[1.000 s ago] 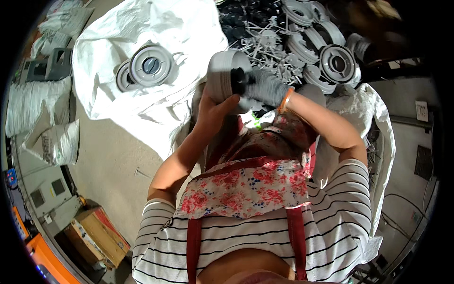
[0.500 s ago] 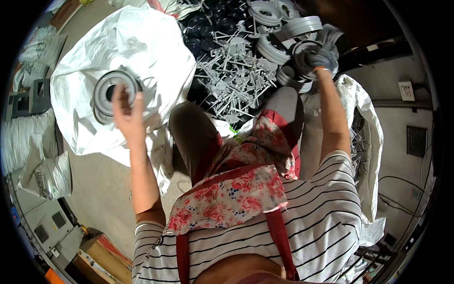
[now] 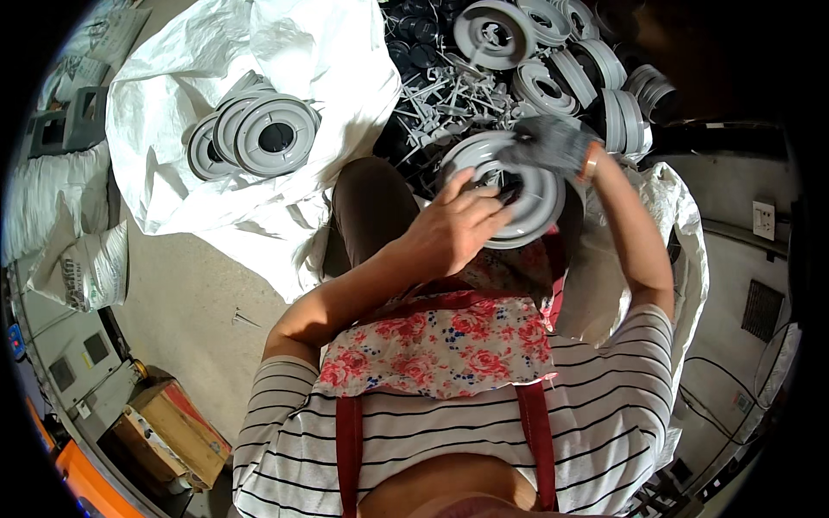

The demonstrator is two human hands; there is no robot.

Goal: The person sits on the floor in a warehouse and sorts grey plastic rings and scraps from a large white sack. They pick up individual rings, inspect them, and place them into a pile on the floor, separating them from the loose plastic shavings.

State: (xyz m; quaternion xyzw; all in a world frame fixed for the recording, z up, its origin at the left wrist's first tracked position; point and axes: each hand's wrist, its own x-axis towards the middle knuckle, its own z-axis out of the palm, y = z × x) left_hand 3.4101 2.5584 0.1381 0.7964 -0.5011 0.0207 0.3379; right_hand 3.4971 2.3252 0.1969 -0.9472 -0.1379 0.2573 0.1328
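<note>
A round grey plastic disc (image 3: 542,205) with a raised rim and an open centre is held above my lap. My right hand (image 3: 553,147), in a grey glove, grips its far right edge. Bare, my left hand (image 3: 456,226) reaches to the near left side of the same disc, fingers spread over it and slightly blurred. I cannot tell how firmly they touch. On the white woven sack (image 3: 177,73) at the left, several similar grey discs (image 3: 296,134) lie overlapping.
Thin grey plastic pieces (image 3: 449,104) with stems lie heaped beyond my knees, beside black round parts (image 3: 419,30). More grey rings (image 3: 494,34) are piled at the far right. A second white sack (image 3: 682,207) stands to my right. Near the lower left is a cardboard box (image 3: 186,432).
My left hand has left the discs on the sack and come across to my lap. My right hand has drawn nearer from the ring pile, bringing a disc. The whole view has shifted somewhat.
</note>
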